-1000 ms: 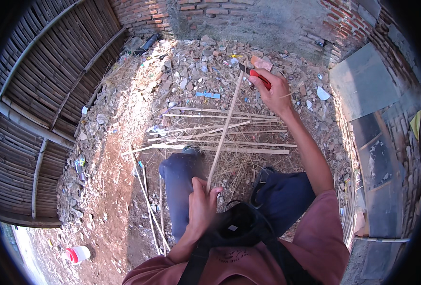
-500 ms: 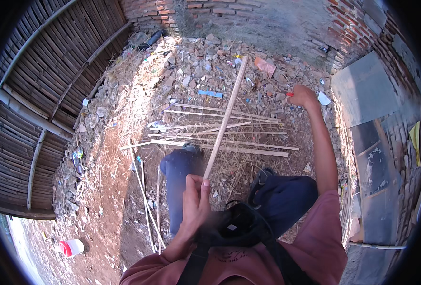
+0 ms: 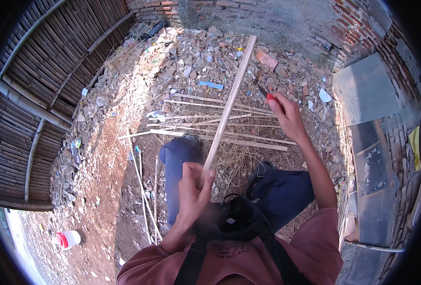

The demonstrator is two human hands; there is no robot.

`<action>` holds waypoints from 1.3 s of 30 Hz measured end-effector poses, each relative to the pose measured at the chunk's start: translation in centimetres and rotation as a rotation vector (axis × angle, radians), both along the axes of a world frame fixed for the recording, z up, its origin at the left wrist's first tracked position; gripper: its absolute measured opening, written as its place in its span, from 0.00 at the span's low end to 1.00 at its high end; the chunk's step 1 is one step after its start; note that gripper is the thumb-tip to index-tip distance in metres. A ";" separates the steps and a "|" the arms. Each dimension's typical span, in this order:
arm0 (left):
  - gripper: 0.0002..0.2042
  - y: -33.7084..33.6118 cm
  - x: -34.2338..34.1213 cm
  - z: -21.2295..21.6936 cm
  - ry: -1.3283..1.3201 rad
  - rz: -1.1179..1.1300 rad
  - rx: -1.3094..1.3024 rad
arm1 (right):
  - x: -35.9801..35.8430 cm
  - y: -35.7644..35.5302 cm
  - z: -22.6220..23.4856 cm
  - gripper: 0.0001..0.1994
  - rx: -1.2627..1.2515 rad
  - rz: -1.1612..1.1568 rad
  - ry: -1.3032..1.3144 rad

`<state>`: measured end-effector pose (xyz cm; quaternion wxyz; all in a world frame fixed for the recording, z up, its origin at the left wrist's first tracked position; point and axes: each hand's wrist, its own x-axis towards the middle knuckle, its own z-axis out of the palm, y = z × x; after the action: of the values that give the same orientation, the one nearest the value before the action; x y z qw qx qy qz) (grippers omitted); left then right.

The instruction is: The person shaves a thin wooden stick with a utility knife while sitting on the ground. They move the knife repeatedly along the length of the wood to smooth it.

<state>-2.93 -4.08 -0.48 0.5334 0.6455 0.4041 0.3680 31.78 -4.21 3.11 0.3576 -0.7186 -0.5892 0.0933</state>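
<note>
My left hand (image 3: 194, 192) is closed round the lower end of a long, pale wooden strip (image 3: 231, 99), which slants up and away to the right. To the right of the strip, my right hand (image 3: 286, 113) grips the red handle of a knife (image 3: 262, 90). Its dark blade points up and to the left, apart from the strip. Several similar thin strips (image 3: 262, 145) lie across the ground beyond my knees, among dry shavings. More narrow strips (image 3: 146, 204) rest on the ground to the left of my left leg.
Rubble (image 3: 191, 59) and litter cover the ground towards a brick wall (image 3: 267, 19). A slatted bamboo wall (image 3: 39, 57) stands at the left. A white container with a red lid (image 3: 68, 239) is at the lower left. Grey sheets (image 3: 367, 90) lean on the right.
My right hand has come inward and down towards the strip, and the knife blade now shows. The strip in my left hand has shifted slightly up.
</note>
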 end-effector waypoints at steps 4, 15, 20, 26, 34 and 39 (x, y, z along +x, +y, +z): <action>0.19 -0.4 0.4 1.2 -0.029 -0.040 -0.030 | -7.0 -2.4 -1.5 0.18 0.186 0.332 0.132; 0.29 -0.3 0.3 -0.2 -0.272 -0.161 -0.155 | -12.5 -2.6 -3.7 0.16 0.409 0.591 -0.097; 0.29 -0.1 0.4 -0.1 -0.271 -0.194 -0.181 | -13.3 -2.8 -4.5 0.16 0.424 0.587 -0.102; 0.24 -0.6 1.0 0.6 -0.460 -0.159 -0.256 | -13.5 -3.0 -4.8 0.15 0.432 0.566 -0.069; 0.24 -0.7 1.3 0.5 -0.365 -0.102 -0.181 | -13.6 -3.5 -4.9 0.16 0.437 0.505 -0.153; 0.23 -0.5 1.5 0.6 -0.289 -0.055 -0.177 | -14.1 -3.4 -4.5 0.18 0.486 0.446 -0.158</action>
<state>-1.44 -4.59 0.13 0.6507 0.5473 0.3363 0.4050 17.71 -7.57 -1.42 0.4423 -0.4708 -0.7627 -0.0301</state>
